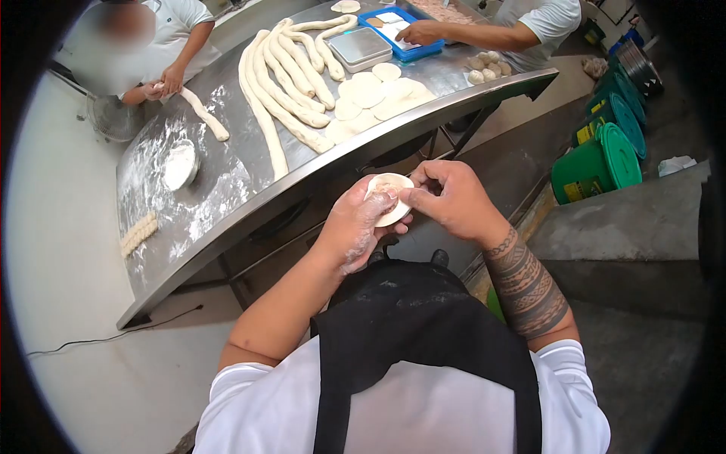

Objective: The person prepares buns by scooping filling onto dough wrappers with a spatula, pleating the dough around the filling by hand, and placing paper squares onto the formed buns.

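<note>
With a dough disc (pixel 390 183) between the left hand (pixel 354 221) and right hand (pixel 459 200), dough rounds (pixel 367 92) lie on the table (pixel 227 170) ahead of the grip, dough ropes (pixel 283 83) ahead-left, a bowl (pixel 198 162) farther left, buckets (pixel 586 172) to its right

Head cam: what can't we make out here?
All in the head view:
1. Filling: partly covered by the left hand.
2. Dough round: underside faces away from the camera.
3. Right-side co-worker: head cut off by top edge.
4. Label on front green bucket: wording too small.
</note>
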Available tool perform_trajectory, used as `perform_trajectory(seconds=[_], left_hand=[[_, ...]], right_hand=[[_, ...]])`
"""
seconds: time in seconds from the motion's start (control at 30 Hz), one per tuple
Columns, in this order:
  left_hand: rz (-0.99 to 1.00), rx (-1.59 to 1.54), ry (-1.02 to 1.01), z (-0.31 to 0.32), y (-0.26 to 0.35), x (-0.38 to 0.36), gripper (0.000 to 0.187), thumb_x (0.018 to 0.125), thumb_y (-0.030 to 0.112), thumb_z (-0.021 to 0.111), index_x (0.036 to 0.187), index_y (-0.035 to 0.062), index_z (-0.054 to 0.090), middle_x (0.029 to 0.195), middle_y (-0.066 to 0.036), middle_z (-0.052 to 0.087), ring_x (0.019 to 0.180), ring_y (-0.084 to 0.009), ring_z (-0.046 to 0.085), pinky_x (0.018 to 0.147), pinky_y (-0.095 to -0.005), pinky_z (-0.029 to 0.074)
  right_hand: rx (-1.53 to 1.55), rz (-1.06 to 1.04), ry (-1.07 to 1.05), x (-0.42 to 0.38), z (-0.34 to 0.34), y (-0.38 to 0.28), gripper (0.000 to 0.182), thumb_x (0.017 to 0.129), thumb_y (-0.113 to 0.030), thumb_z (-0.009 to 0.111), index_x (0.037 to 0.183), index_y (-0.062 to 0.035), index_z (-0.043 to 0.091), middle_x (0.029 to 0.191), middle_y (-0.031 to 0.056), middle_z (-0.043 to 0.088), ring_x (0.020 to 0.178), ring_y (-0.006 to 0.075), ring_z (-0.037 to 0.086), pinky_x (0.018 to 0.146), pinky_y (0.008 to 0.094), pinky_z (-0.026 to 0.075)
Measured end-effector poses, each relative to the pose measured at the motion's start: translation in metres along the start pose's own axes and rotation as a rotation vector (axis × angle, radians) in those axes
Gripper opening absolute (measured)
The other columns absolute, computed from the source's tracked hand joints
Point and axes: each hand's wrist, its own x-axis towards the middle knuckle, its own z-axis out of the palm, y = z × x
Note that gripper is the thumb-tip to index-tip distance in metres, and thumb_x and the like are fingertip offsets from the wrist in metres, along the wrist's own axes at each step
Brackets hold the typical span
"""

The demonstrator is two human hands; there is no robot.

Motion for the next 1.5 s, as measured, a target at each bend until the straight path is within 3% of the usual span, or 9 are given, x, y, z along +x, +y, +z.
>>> perform_trajectory(seconds=[0.23,0.43,0.63,0.77,0.87,1.17,1.27,1.37,1.5], left_hand=[[0.086,0.229,0.026,-0.005,0.009,-0.004,0.026,0.102,0.02,0.062,0.122,0.0054,0.056,0.105,-0.007,0.064,0.085,-0.0143,0.064,0.07,-0.0272,0.052],[-0.075,0.367,-0.195,-0.026,0.029,-0.005,0.026,0.104,0.026,0.06,0.121,0.007,0.057,0.105,-0.006,0.063,0.085,-0.0125,0.062,0.067,-0.0264,0.051],[-0.068,-0.315,0.081,-0.011,0.001,0.001,0.031,0.108,0.028,0.052,0.126,0.0029,0.057,0.114,-0.011,0.065,0.098,-0.0198,0.068,0.08,-0.0357,0.059],[0.05,-0.096,0.057,-0.021,-0.01,0.005,0.029,0.107,0.022,0.051,0.126,0.0008,0.057,0.115,-0.013,0.066,0.1,-0.0227,0.069,0.082,-0.0375,0.06],[-0.046,0.051,-0.078,-0.027,0.003,-0.001,0.026,0.106,0.02,0.055,0.124,0.0012,0.057,0.112,-0.012,0.066,0.095,-0.0217,0.07,0.077,-0.0348,0.06],[0.008,0.249,0.007,-0.021,0.003,0.004,0.02,0.104,0.019,0.059,0.117,0.0046,0.056,0.101,-0.009,0.066,0.079,-0.0198,0.067,0.062,-0.0299,0.051],[-0.073,0.271,-0.053,-0.018,0.014,0.003,0.03,0.108,0.034,0.052,0.117,0.0058,0.056,0.1,-0.008,0.066,0.075,-0.0183,0.065,0.061,-0.0284,0.05],[-0.079,-0.069,-0.024,-0.017,0.007,0.007,0.044,0.11,0.048,0.042,0.116,0.0066,0.057,0.094,-0.008,0.066,0.066,-0.0151,0.06,0.054,-0.025,0.046],[0.101,-0.18,0.159,0.001,-0.017,0.014,0.053,0.11,0.057,0.033,0.112,0.0098,0.057,0.088,-0.005,0.064,0.061,-0.0127,0.056,0.049,-0.0251,0.04]], right_hand=[[-0.003,-0.049,-0.005,0.002,0.005,0.0,0.025,0.092,-0.02,0.069,0.081,0.0021,0.068,0.066,0.008,0.059,0.062,0.0138,0.053,0.06,0.0328,0.045],[-0.006,-0.037,-0.061,0.005,0.008,-0.005,0.025,0.093,-0.02,0.067,0.08,0.002,0.067,0.066,0.0106,0.057,0.062,0.0148,0.052,0.06,0.0342,0.044],[-0.12,-0.149,0.111,0.009,0.032,0.007,0.029,0.091,-0.024,0.071,0.079,0.0018,0.066,0.069,0.015,0.061,0.062,0.0217,0.058,0.062,0.0365,0.047],[-0.201,-0.093,0.046,0.009,0.027,-0.001,0.029,0.091,-0.025,0.07,0.08,0.0021,0.066,0.071,0.0176,0.062,0.064,0.0291,0.06,0.064,0.0389,0.048],[-0.171,-0.028,-0.098,0.01,0.017,-0.004,0.029,0.09,-0.025,0.07,0.08,0.0021,0.066,0.071,0.0182,0.062,0.064,0.0294,0.06,0.064,0.039,0.048],[-0.15,-0.083,-0.005,0.004,0.017,0.001,0.027,0.09,-0.023,0.071,0.08,0.0024,0.068,0.068,0.0164,0.061,0.059,0.0232,0.056,0.06,0.0367,0.046],[-0.086,-0.04,-0.058,0.004,0.012,0.003,0.026,0.092,-0.021,0.069,0.081,0.0026,0.068,0.065,0.0129,0.058,0.058,0.0171,0.051,0.059,0.0355,0.044],[0.001,-0.024,-0.034,0.003,0.011,0.008,0.028,0.093,-0.022,0.07,0.08,0.0026,0.067,0.064,0.01,0.056,0.06,0.0132,0.048,0.058,0.0341,0.043],[0.048,-0.028,0.034,0.001,0.016,0.013,0.027,0.093,-0.022,0.07,0.08,0.0023,0.066,0.066,0.007,0.054,0.062,0.0119,0.047,0.059,0.0324,0.042]])
